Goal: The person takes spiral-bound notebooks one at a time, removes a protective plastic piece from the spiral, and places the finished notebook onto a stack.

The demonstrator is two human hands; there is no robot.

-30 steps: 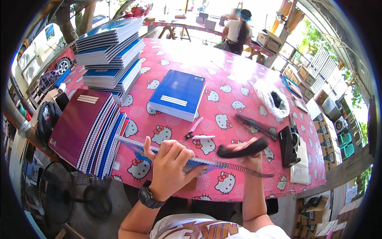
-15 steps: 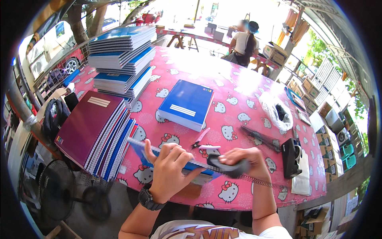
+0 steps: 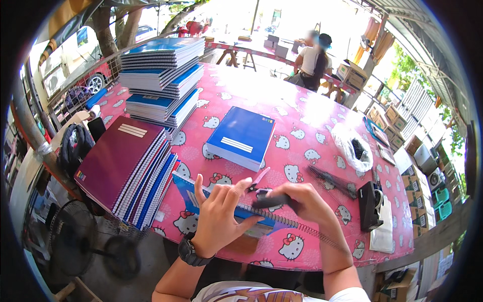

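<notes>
My left hand (image 3: pixel 219 209), with a black watch on its wrist, grips the spine edge of a blue-covered notebook (image 3: pixel 187 194) tilted up near the table's front edge. The thumb lies on the near side and the fingers on the far side. A dark wire coil (image 3: pixel 314 232) runs along this spine, and its loose end trails to the right under my right forearm. My right hand (image 3: pixel 307 201) is closed on a black handheld object (image 3: pixel 274 200), blurred by motion and held against the coil. Pink-handled pliers (image 3: pixel 260 177) lie just beyond my hands, partly covered.
A blue stack of unbound pages (image 3: pixel 241 137) lies mid-table. Maroon notebooks (image 3: pixel 118 156) and a tall pile of spiral notebooks (image 3: pixel 161 78) stand left. Loose coils (image 3: pixel 332 181), a plastic bag (image 3: pixel 352 148) and a black tape dispenser (image 3: pixel 369 206) are right. Another person (image 3: pixel 314 65) sits far off.
My right hand and the black object have moved left along the spine and now cover part of the pliers. My left hand still holds the notebook. The whole view has shifted slightly.
</notes>
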